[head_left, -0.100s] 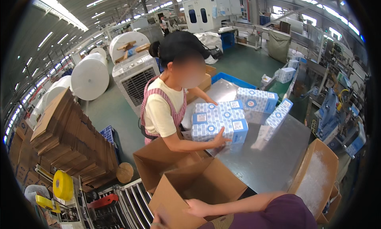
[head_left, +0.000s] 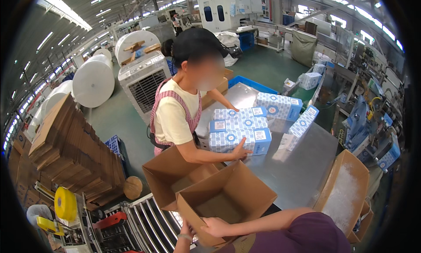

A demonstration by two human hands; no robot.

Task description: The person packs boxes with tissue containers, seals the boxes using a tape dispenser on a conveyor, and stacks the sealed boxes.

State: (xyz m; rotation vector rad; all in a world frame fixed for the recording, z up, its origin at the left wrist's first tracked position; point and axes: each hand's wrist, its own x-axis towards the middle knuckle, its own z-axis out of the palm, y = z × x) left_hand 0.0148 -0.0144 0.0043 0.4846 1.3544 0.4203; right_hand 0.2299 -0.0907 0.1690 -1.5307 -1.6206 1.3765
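An open, empty cardboard box (head_left: 228, 196) stands at an angle in front of me. My right hand (head_left: 215, 227) grips its near wall at the upper edge, fingers over the rim. Lower down, my left hand (head_left: 187, 230) holds the outer left side of that box; part of its fingers is hidden. A second open cardboard box (head_left: 175, 174) is just beyond, touching or very close. Across from me a co-worker's hands hold a group of blue-and-white packs (head_left: 239, 130) on the metal table (head_left: 298, 178).
More blue-and-white packs (head_left: 278, 106) stand farther back on the table. A roller conveyor (head_left: 151, 224) runs at lower left, beside a yellow tape roll (head_left: 66, 204) and stacked flat cartons (head_left: 79, 152). At right is a carton of clear plastic (head_left: 344, 196). Machinery lines the far right.
The near box has turned and tipped in my hands, its left corner shifting right. My left hand has risen along its side. The co-worker's packs stay on the table.
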